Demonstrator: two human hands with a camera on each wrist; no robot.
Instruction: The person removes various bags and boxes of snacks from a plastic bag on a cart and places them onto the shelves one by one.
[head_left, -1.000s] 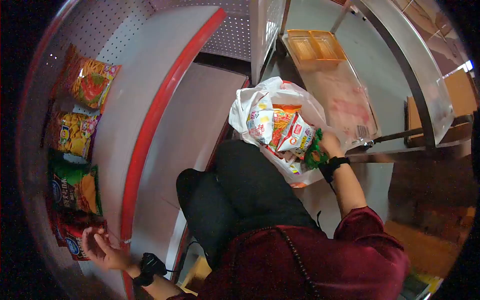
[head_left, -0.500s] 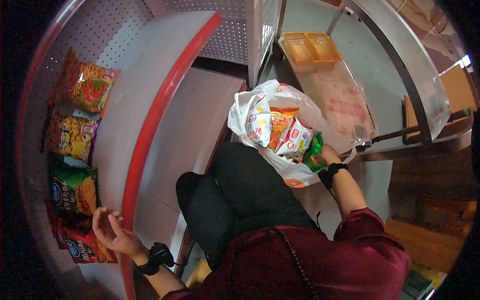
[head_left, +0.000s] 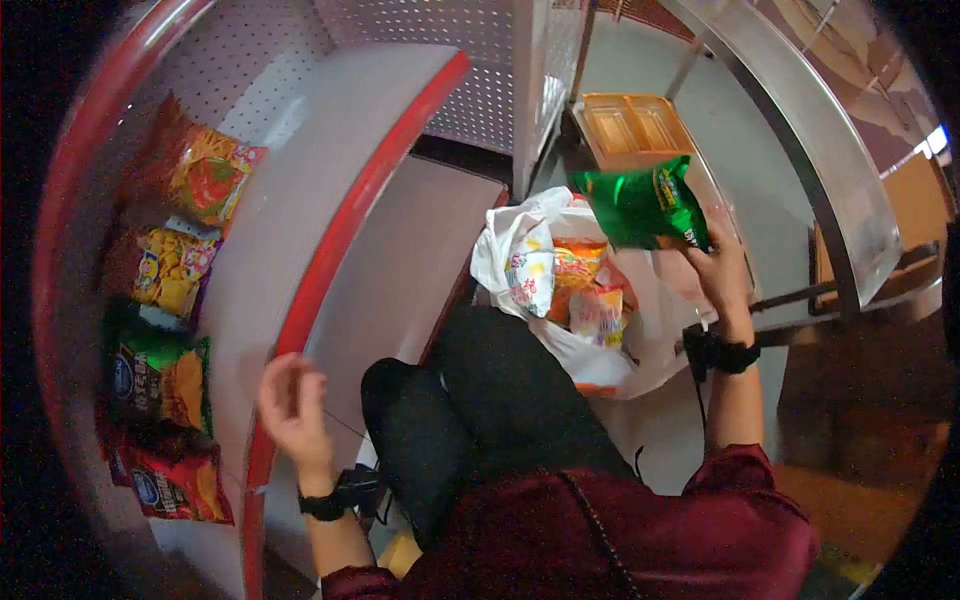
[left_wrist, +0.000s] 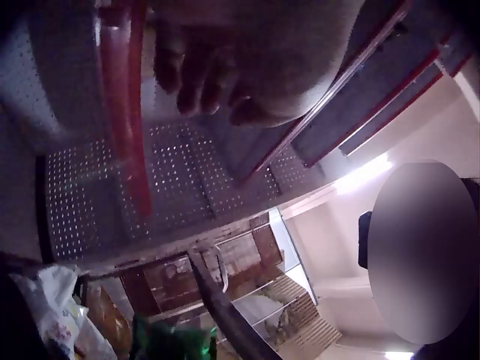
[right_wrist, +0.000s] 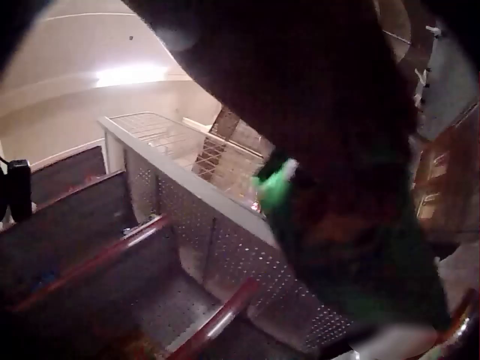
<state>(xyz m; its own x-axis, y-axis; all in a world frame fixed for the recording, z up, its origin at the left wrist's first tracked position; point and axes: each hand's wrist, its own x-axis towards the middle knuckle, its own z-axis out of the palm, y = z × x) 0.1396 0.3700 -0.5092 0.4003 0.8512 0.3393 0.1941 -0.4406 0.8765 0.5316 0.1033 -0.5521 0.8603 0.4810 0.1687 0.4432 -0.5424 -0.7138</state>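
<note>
My right hand (head_left: 722,265) grips a green snack bag (head_left: 640,208) by its lower right end, held up over the white plastic bag (head_left: 660,350). In the right wrist view the dark hand hides much of the green snack bag (right_wrist: 360,277). Inside the plastic bag lie a white snack pack (head_left: 530,275), an orange one (head_left: 578,263) and a pale one (head_left: 598,315). My left hand (head_left: 293,415) holds nothing. Its fingers hang loosely curled beside the red shelf edge (head_left: 300,310), and they show dark in the left wrist view.
Along the shelf's left side lie noodle-snack bags (head_left: 210,180), a yellow snack bag (head_left: 172,272), a dark green chip bag (head_left: 160,380) and a red chip bag (head_left: 185,487). A cart with an orange divided tray (head_left: 635,130) stands behind the plastic bag. A metal rail (head_left: 810,140) curves at right.
My right hand has lifted the green snack bag out of the plastic bag, upward in view. My left hand has moved right and up, away from the red chip bag.
</note>
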